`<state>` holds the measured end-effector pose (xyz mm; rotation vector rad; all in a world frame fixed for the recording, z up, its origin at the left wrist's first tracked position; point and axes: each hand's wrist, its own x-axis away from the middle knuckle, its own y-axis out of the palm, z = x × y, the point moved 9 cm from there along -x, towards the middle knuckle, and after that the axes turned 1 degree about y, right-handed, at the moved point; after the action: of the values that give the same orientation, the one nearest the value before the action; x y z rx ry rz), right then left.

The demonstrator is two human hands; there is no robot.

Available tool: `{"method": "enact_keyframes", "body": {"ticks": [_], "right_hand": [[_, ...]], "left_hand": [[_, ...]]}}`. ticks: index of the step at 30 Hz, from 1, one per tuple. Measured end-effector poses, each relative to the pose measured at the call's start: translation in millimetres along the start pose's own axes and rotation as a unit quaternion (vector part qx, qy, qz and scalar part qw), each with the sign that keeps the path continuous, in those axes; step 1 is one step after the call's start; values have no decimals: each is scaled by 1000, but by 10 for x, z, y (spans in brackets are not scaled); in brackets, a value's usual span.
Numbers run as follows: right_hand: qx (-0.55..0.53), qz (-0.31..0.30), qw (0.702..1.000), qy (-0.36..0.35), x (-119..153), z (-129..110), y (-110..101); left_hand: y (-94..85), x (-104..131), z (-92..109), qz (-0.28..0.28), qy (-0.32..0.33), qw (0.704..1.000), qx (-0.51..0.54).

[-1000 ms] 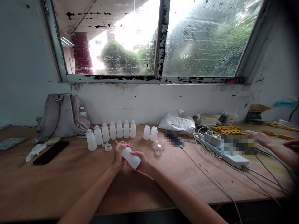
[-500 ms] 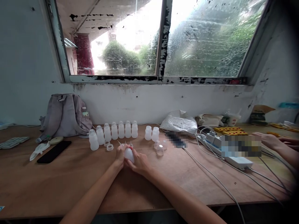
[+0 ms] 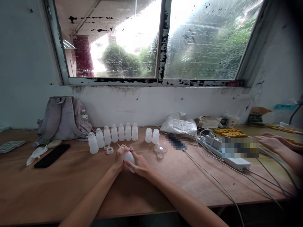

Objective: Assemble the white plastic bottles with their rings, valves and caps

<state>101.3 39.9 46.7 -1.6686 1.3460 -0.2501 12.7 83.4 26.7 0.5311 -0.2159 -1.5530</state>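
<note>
Left hand (image 3: 120, 157) and right hand (image 3: 140, 164) gripped 1 bottle (image 3: 128, 157); 7 capped bottles (image 3: 114, 134) seemed finished, while 2 uncapped bottles (image 3: 155, 137) and loose caps (image 3: 160, 154) remained

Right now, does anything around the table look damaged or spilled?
The window frame looks damaged: its pale surface is broken by ragged black patches. I see no spill on the table; the lined-up bottles stand upright.

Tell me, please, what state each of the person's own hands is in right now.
Left hand: closed, holding a white bottle.
Right hand: closed, holding the same bottle.
</note>
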Motion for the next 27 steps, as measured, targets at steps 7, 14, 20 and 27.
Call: {"method": "enact_keyframes", "body": {"ticks": [7, 14, 20, 27], "right_hand": [[3, 83, 996, -24, -13, 58, -58], [-4, 102, 995, -19, -145, 302, -129], [146, 80, 983, -74, -145, 303, -326], [157, 148, 972, 92, -23, 976, -1019]], "left_hand": [[159, 56, 179, -54, 25, 998, -1], [174, 12, 53, -85, 63, 990, -92], [137, -102, -88, -97, 87, 983, -126], [163, -120, -199, -113, 80, 981, -137]]}}
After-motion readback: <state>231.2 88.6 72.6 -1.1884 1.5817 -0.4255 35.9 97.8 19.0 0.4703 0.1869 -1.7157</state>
